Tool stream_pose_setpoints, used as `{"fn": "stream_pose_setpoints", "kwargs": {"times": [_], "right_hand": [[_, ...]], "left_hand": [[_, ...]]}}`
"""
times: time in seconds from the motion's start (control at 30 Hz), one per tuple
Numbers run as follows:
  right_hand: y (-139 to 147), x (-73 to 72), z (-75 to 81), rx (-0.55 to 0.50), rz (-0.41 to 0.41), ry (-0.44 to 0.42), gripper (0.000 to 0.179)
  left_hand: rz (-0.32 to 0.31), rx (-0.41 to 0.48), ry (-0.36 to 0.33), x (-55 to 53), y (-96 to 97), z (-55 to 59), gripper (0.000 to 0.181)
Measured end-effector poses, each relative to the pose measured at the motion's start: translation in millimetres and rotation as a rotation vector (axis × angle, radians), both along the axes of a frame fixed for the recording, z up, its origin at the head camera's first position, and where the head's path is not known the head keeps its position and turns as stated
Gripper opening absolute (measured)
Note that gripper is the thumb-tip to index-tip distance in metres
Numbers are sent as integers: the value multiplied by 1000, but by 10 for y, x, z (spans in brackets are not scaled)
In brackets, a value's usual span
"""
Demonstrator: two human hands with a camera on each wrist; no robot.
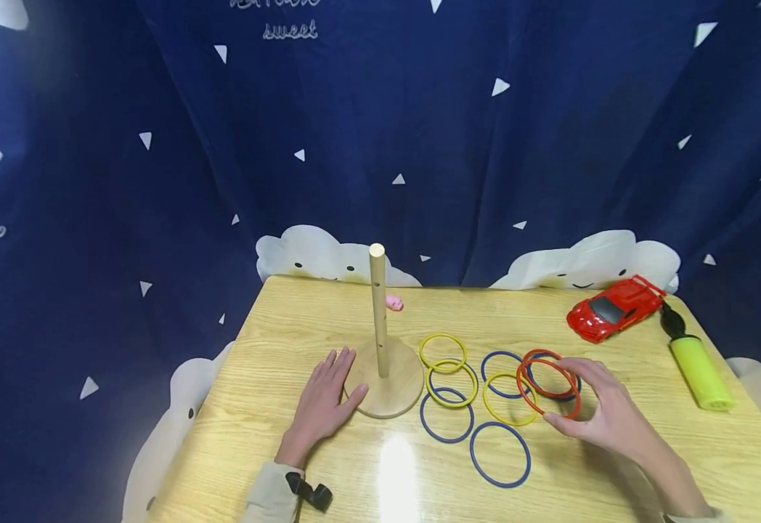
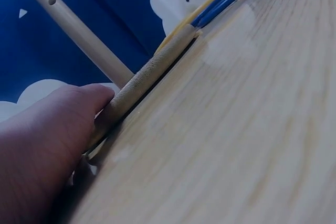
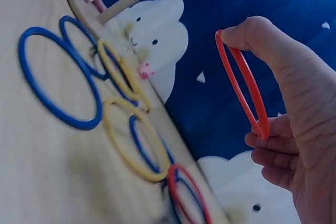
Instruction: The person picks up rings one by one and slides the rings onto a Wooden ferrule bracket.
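My right hand (image 1: 609,414) pinches a red ring (image 3: 251,85) between thumb and fingers, raised above the table. Below it, a second red ring (image 1: 540,351) lies over a blue one. Flat beside the round base (image 1: 400,396) of a wooden stand is my left hand (image 1: 324,403), fingers straight, the thumb touching the base's rim in the left wrist view. An upright post (image 1: 379,312) rises from that base with no ring around it. Between the stand and the right hand, several blue rings (image 1: 528,465) and yellow rings (image 1: 442,335) lie partly overlapping.
A red toy car (image 1: 616,309) stands at the back right, near a yellow-green hand pump (image 1: 701,372) with a black end. Behind the post lies a small pink toy (image 1: 394,302). A dark blue curtain (image 1: 367,109) hangs behind the table's far edge.
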State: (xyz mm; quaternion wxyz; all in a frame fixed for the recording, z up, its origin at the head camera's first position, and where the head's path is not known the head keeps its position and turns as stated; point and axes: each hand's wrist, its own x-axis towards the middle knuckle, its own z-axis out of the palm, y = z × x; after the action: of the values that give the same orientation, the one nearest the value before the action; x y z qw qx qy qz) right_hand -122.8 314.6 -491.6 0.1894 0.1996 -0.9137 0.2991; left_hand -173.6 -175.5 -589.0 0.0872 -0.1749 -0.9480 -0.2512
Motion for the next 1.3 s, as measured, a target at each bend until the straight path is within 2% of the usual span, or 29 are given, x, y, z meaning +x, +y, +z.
{"fn": "stream_pose_setpoints", "kwargs": {"times": [0.33,0.43,0.57,1.03,1.13,1.3], "right_hand": [[-107,-350,470,41,72,-5,86],[-151,-458,613,27,104,20,85],[-260,-617,830,-5,179,94,85],[-927,-1108,1749,-49,422,230,83],[-1082,-1186,1891,-53,455,259,81],[-1308,-1264,2077,-62,482,259,80]], "left_hand": [[-6,-18,-24,28,22,42,76],[-8,-32,-29,25,26,41,76],[-6,-43,-30,17,26,46,77],[8,-74,-41,-10,4,54,82],[8,-72,-39,-8,5,48,82],[9,-82,-38,1,3,40,82]]}}
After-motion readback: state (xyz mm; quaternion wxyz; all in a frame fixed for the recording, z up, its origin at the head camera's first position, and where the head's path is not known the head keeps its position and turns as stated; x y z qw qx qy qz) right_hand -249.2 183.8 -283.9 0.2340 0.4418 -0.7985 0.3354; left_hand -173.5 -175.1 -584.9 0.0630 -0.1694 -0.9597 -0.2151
